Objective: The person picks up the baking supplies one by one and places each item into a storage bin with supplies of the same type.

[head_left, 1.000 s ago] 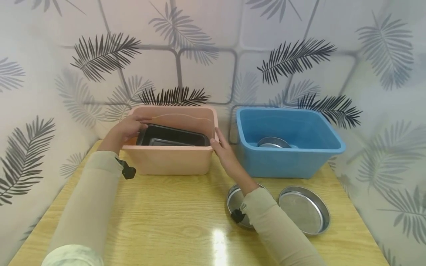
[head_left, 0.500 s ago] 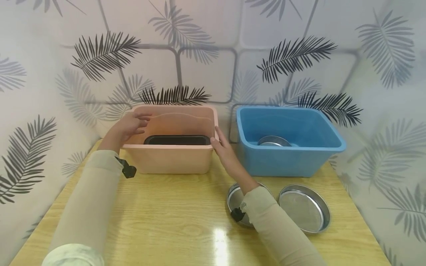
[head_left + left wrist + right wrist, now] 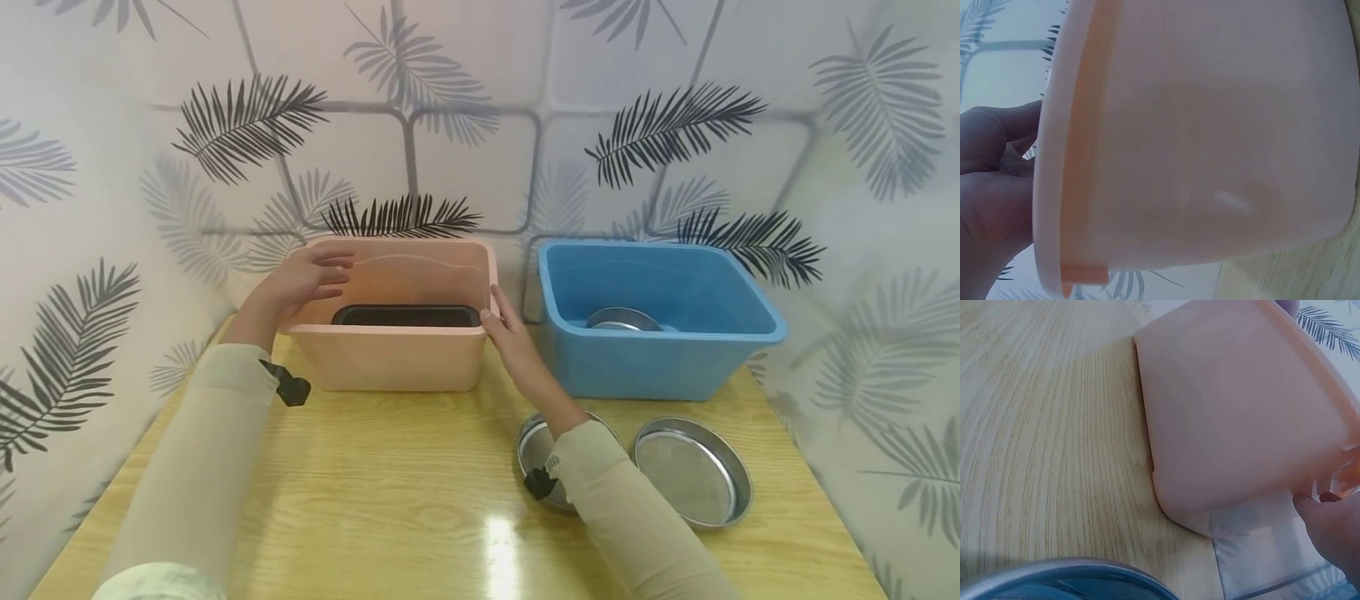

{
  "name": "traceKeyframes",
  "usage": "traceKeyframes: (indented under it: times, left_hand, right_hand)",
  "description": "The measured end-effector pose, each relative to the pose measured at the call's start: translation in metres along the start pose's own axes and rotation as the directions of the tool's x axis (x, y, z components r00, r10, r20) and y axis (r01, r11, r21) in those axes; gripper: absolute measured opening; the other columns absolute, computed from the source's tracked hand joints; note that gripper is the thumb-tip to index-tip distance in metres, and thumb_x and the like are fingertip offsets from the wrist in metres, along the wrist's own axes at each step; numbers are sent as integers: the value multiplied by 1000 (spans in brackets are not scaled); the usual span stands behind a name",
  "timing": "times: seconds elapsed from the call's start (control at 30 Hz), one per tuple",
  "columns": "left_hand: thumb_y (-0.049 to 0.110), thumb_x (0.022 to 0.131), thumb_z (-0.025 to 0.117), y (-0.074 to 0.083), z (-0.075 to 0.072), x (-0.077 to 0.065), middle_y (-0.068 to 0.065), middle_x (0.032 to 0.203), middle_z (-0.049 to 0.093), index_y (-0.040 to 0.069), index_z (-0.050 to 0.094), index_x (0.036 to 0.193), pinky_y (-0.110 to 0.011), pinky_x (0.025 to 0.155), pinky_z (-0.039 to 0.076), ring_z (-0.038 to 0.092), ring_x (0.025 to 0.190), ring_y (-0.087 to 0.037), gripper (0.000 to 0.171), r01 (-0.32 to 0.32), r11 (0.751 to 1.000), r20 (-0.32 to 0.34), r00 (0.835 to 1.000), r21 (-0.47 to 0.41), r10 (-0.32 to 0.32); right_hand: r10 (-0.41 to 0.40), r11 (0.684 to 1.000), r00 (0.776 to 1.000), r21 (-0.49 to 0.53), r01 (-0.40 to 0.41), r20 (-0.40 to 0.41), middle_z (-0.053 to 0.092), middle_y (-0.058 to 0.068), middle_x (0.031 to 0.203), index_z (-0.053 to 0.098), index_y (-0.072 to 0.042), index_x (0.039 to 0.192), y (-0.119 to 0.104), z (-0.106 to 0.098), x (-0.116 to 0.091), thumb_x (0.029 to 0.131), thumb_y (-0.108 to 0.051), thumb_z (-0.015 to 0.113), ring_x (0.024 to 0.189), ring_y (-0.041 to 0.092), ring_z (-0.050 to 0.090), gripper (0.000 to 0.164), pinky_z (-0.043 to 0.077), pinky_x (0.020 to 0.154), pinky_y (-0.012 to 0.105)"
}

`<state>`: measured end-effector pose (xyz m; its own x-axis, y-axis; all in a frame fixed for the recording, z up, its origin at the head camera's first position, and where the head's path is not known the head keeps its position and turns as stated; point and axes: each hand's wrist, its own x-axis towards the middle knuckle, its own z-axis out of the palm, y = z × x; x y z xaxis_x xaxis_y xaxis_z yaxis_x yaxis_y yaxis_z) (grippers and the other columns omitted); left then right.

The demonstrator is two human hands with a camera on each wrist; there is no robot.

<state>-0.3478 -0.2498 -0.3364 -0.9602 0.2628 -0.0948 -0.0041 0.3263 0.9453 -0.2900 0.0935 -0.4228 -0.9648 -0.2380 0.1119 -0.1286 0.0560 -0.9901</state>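
Observation:
A peach plastic tub (image 3: 397,358) stands on the table, with a dark rectangular baking pan (image 3: 408,316) lying low inside it. My left hand (image 3: 296,283) hovers over the tub's left rim, fingers loosely bent and holding nothing; the left wrist view shows this hand (image 3: 991,156) partly behind the rim. At the tub's front right corner my right hand (image 3: 517,333) grips the rim, thumb at the front and fingers along the side. The right wrist view has the right hand (image 3: 1332,522) at the rim too.
A blue plastic tub (image 3: 637,367) stands to the right, holding a round metal pan (image 3: 622,318). Two more round metal pans lie in front: one pan (image 3: 536,446) partly under my right forearm, another pan (image 3: 690,475) beside it. A patterned wall (image 3: 465,175) rises behind the table (image 3: 375,483).
The dark baking pan has dropped from a tilted position to lie lower in the peach tub. My left hand has let go of it and risen slightly. The right hand keeps its place.

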Motion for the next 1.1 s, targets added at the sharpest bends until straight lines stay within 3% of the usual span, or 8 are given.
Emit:
traceKeyframes:
  times: [0.27,0.43,0.67,0.93,1.1]
  left_hand:
    - [9,107,43,12,14,-13,-23,155,38,1,36,155,-51,115,40,47,135,-33,48,-77,997,16,997,-6,77]
    - [9,107,46,18,28,-25,-19,153,43,6,39,154,-49,113,43,51,130,-29,47,-131,991,-6,991,-20,131]
    - [16,107,48,23,55,-51,-18,148,48,8,40,153,-38,109,48,56,122,-21,47,-233,971,-98,969,-53,227]
    - [15,105,51,25,82,-74,-17,147,53,4,46,150,-26,98,53,58,119,-12,46,-273,962,-112,957,-31,268]
    - [6,104,50,23,106,-85,-19,148,51,-2,47,147,-24,96,54,61,111,-6,44,-322,942,-136,942,-93,308]
  right_hand:
    - [-9,999,999,-40,7,-37,23,2,167,24,-31,161,-5,-2,0,103,-44,53,147,28,34,66,32,120,50]
    - [-15,996,998,-91,9,-68,31,9,164,25,-22,162,-10,-4,-2,103,-39,56,146,31,37,68,35,118,51]
    - [-61,992,996,-118,53,-65,44,17,154,28,-13,160,-19,-12,-6,105,-32,54,141,31,45,64,38,116,52]
    - [-68,967,996,-250,49,-66,44,16,154,30,-10,159,-30,-25,-17,105,-36,53,142,33,43,64,37,117,51]
    - [-69,961,996,-273,53,-48,43,15,156,31,-11,159,-43,-36,-27,105,-35,54,145,32,41,64,36,118,50]
